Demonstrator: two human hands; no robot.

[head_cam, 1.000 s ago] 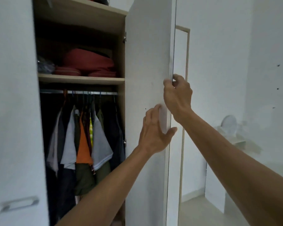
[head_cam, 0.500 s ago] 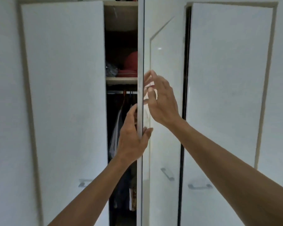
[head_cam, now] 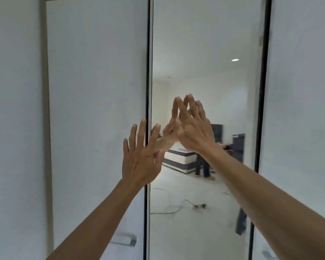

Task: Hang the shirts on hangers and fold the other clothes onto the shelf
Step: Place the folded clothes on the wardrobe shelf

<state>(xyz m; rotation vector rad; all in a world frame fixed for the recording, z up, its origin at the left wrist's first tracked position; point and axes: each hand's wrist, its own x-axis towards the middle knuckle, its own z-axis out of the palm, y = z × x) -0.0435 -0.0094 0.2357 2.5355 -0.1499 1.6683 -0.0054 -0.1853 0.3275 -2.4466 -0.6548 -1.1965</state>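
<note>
Two flat hands are all that this step needs, and we have them both on the wardrobe. Our left hand (head_cam: 141, 160) lies with straight, spread fingers across the dark seam, partly on the white door (head_cam: 96, 91) and partly on the edge of the mirror door (head_cam: 204, 53). Our right hand (head_cam: 194, 128) presses the mirror glass with its fingertips; its grip is open too, and neither hand holds anything.

The shirts, the hangers and the shelf do not show at all; we judge they are behind these doors, and the seam looks closed or very nearly so.

To do this step well, we should push near the free edge of the mirror door, evenly and softly, until it sits level with the white door beside it. Flat fingers are better than a hard palm on glass. We should keep the left fingers away from the seam so that they are not pinched.

A metal handle (head_cam: 125, 240) sits low on the white door. In the mirror we see a bed (head_cam: 178, 159), a cable on the floor (head_cam: 176, 207) and a ceiling light (head_cam: 235, 60).

No brand, label or writing can be read anywhere.
</note>
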